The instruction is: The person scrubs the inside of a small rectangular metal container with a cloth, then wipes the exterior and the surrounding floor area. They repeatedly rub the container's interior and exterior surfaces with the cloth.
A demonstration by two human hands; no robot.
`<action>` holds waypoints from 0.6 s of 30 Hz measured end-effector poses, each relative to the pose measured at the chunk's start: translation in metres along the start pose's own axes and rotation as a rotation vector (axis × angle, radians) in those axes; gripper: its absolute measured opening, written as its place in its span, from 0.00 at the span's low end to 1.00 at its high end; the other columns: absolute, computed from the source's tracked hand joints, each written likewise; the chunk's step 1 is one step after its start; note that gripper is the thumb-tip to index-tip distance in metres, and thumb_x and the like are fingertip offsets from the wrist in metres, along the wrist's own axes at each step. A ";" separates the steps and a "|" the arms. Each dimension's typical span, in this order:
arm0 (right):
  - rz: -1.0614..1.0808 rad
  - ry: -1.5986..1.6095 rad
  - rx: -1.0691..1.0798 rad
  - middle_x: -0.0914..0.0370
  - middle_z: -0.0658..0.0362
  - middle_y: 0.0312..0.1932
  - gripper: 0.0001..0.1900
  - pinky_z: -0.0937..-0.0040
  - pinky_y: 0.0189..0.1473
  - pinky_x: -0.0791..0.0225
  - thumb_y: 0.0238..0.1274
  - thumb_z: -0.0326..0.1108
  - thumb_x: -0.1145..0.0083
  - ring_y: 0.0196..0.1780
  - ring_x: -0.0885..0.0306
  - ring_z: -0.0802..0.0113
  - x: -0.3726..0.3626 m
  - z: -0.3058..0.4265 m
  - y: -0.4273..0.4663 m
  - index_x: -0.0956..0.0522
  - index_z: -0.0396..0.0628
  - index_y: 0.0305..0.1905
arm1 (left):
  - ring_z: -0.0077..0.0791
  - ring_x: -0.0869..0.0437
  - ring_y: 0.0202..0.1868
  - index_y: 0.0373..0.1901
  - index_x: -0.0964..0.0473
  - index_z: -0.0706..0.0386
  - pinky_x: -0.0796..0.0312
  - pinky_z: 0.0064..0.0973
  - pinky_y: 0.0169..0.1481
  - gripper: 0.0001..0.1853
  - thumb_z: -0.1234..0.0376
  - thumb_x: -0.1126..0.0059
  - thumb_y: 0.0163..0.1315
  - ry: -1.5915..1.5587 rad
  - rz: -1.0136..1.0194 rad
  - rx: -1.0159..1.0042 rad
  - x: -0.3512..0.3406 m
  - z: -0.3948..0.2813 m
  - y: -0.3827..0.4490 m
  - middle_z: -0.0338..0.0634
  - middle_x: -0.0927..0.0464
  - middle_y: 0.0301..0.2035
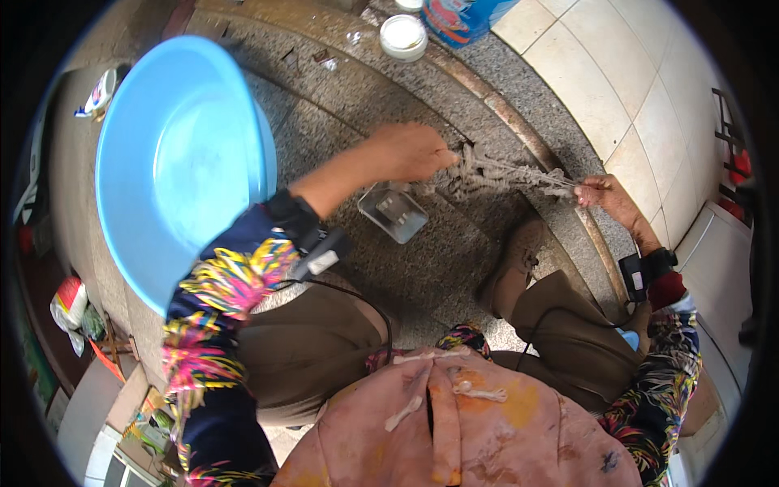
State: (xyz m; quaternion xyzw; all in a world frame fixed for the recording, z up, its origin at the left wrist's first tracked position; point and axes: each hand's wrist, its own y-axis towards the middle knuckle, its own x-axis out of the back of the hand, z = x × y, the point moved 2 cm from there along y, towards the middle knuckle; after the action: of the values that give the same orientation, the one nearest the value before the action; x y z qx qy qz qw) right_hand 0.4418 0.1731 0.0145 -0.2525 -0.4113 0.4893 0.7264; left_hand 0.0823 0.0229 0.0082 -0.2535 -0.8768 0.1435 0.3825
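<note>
A tangle of grey, stringy fibre (487, 173) is stretched between my two hands above the stone step. My left hand (411, 151), slightly blurred, pinches its left, bushier end. At the other end my right hand (599, 193) grips the thinner strands between thumb and fingers. Just below my left hand, a small clear rectangular tray (394, 213) sits on the rough ground with some pale pieces or marks at its bottom. A large light-blue plastic basin (201, 152) stands left of my left forearm, and no contents can be made out in it.
Beyond my hands, a white-lidded tub (403, 36) and a blue printed package (465, 18) stand near the stone ledge. Pale floor tiles (584, 67) lie at upper right. A white bottle (100, 91) is past the basin. My shoe (514, 274) is below the fibre.
</note>
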 end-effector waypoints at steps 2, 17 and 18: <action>-0.059 0.283 -0.012 0.22 0.57 0.28 0.16 0.73 0.36 0.28 0.69 0.43 0.45 0.31 0.23 0.73 -0.004 -0.033 0.004 0.24 0.39 0.33 | 0.48 0.22 0.24 0.19 0.27 0.63 0.31 0.44 0.34 0.24 0.55 0.55 0.69 -0.006 0.023 -0.019 -0.019 -0.002 0.021 0.53 0.26 0.20; 0.475 -0.497 0.152 0.16 0.55 0.33 0.08 0.63 0.39 0.26 0.63 0.33 0.50 0.36 0.18 0.60 -0.155 -0.205 -0.030 0.18 0.52 0.37 | 0.47 0.14 0.42 0.32 0.16 0.60 0.23 0.42 0.47 0.14 0.63 0.48 0.56 0.144 0.361 -0.019 -0.175 -0.050 0.030 0.53 0.16 0.35; 0.505 -0.401 0.133 0.17 0.55 0.33 0.07 0.61 0.40 0.27 0.62 0.34 0.48 0.37 0.18 0.59 -0.160 -0.202 -0.029 0.18 0.52 0.36 | 0.47 0.14 0.42 0.33 0.16 0.60 0.23 0.43 0.47 0.14 0.62 0.48 0.56 0.140 0.407 -0.036 -0.175 -0.049 0.025 0.53 0.16 0.35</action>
State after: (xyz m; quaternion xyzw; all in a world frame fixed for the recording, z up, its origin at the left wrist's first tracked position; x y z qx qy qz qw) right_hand 0.5979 0.0221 -0.1272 -0.1973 -0.4377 0.7195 0.5018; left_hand 0.2290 -0.0508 -0.0750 -0.4415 -0.7811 0.1843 0.4011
